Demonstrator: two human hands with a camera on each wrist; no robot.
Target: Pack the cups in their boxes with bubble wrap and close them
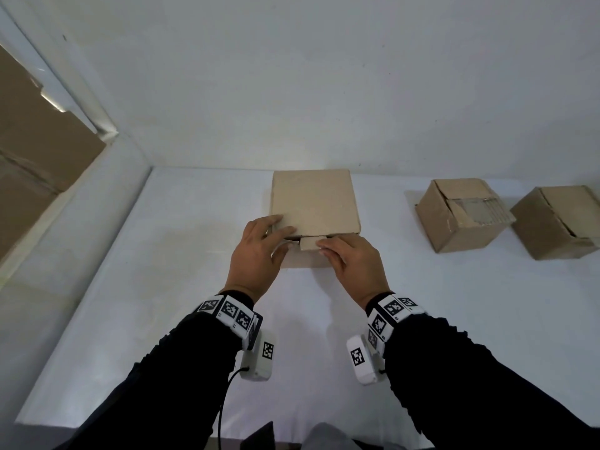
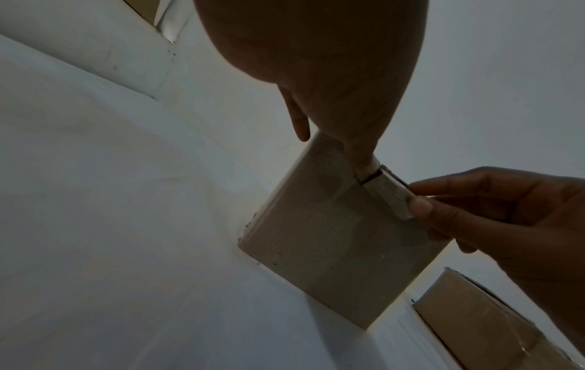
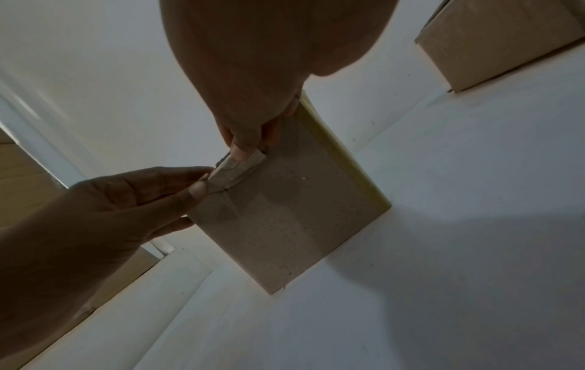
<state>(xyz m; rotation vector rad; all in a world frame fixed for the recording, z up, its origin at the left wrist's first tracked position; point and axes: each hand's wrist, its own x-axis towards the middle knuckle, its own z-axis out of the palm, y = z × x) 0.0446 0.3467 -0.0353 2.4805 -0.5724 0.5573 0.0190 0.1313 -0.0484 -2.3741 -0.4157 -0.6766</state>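
Observation:
A brown cardboard box (image 1: 315, 203) stands at the back middle of the white table (image 1: 162, 287), its lid lowered. The lid's tuck flap (image 1: 310, 243) sticks out over the front wall. My left hand (image 1: 285, 235) lies with its fingers on the lid's front left corner, thumb underneath, pinching the flap's left end (image 3: 221, 180). My right hand (image 1: 324, 246) pinches the same flap (image 2: 391, 197) between thumb and forefinger from the right. What is inside the box is hidden; no cup shows in any view.
Two more cardboard boxes stand at the right: one (image 1: 454, 222) with clear plastic (image 1: 475, 207) showing at its top, another (image 1: 558, 225) beyond it. White walls close the table at the back and left. A large brown cardboard sheet (image 1: 35, 131) leans at the far left.

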